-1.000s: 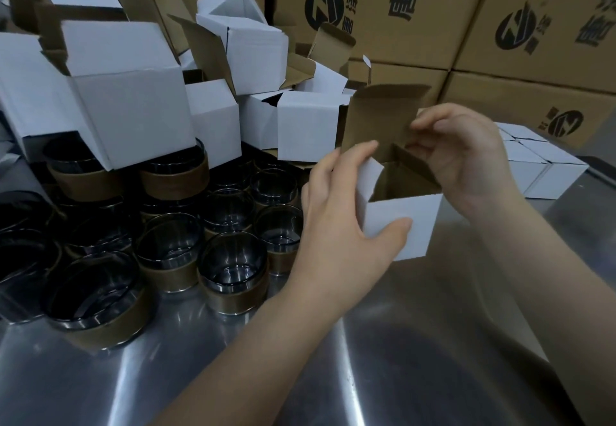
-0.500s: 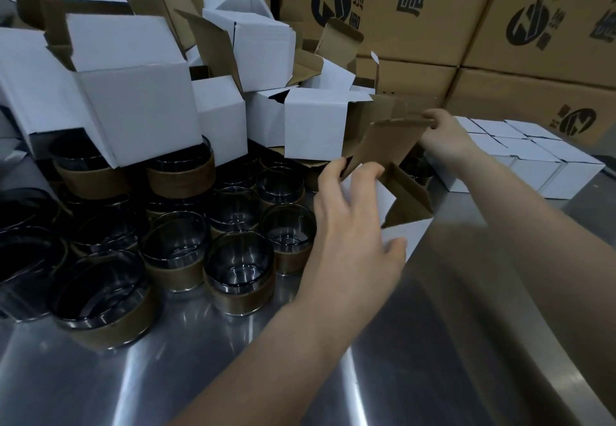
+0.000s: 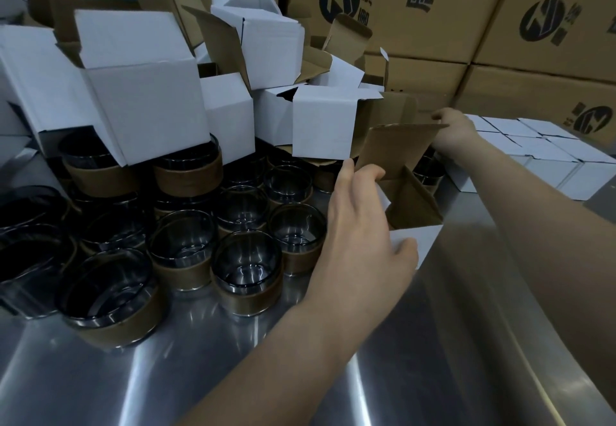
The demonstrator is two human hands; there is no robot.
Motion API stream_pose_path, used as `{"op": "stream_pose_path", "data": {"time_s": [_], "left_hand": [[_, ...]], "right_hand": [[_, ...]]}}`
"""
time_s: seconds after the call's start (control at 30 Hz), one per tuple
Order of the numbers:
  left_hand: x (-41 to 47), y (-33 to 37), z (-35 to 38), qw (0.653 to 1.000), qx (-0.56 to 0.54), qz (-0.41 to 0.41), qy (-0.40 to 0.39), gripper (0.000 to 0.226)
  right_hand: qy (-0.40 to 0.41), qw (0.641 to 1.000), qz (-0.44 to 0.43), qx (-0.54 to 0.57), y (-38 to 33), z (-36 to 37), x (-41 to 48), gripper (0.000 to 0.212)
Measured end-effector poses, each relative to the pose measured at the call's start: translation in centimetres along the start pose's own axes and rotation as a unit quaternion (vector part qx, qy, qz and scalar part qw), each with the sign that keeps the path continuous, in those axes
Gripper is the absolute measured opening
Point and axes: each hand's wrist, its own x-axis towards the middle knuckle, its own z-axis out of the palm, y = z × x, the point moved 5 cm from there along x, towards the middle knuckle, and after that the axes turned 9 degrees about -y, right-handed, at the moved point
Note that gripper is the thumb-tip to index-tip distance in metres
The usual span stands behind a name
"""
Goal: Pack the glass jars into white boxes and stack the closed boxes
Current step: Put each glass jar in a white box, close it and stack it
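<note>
**A:** What could go wrong here?

**B:** The open white box point(image 3: 411, 212), centre right, is gripped only by the left hand point(image 3: 363, 225), thumb on its near wall. I think it could tip into the glass jars point(image 3: 246, 265) crowded just left of it.

**A:** And the right hand point(image 3: 455, 134)?

**B:** It's stretched past the raised lid flap point(image 3: 400, 149) toward upper right. Its fingers are mostly hidden, so I can't tell if it holds anything.

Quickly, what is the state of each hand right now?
Left hand: grips the open white box.
Right hand: fingers partly hidden by the box flap, cannot tell.
</note>
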Motion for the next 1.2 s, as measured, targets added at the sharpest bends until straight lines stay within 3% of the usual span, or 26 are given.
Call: {"op": "stream_pose_path", "data": {"time_s": [0.23, 0.33, 0.57, 0.77, 0.93, 1.03, 1.13, 1.2], "left_hand": [[0.1, -0.4, 0.1, 1.000, -0.022, -0.005, 0.006, 0.072], [0.2, -0.7, 0.2, 1.000, -0.023, -0.010, 0.008, 0.072], [0.5, -1.2, 0.3, 0.998, -0.057, -0.030, -0.001, 0.074], [0.4, -1.4, 0.1, 0.997, -0.052, -0.051, 0.004, 0.077], [0.4, -1.1, -0.2, 0.996, -0.068, -0.062, 0.012, 0.078], [0.4, -1.1, -0.3, 0.994, -0.085, -0.066, 0.014, 0.077], [0.4, -1.1, -0.3, 0.994, -0.087, -0.064, 0.021, 0.076], [0.4, -1.1, -0.3, 0.994, -0.083, -0.058, 0.027, 0.077]], "right_hand": [[0.066, 0.995, -0.068, -0.028, -0.7, -0.9, -1.6, 0.042], [0.120, 0.988, -0.099, -0.001, -1.0, -1.9, -3.1, 0.052], [0.146, 0.940, -0.081, 0.297, -0.2, -3.8, -7.5, 0.070], [0.043, 0.853, -0.155, 0.496, -0.7, -4.0, -11.3, 0.067], [-0.097, 0.806, -0.288, 0.508, -3.1, -4.2, -14.2, 0.043], [-0.189, 0.765, -0.350, 0.506, -4.5, -4.3, -15.5, 0.047], [-0.267, 0.706, -0.361, 0.548, -5.0, -4.3, -16.1, 0.043], [-0.292, 0.685, -0.353, 0.566, -5.0, -4.3, -16.2, 0.043]]}}
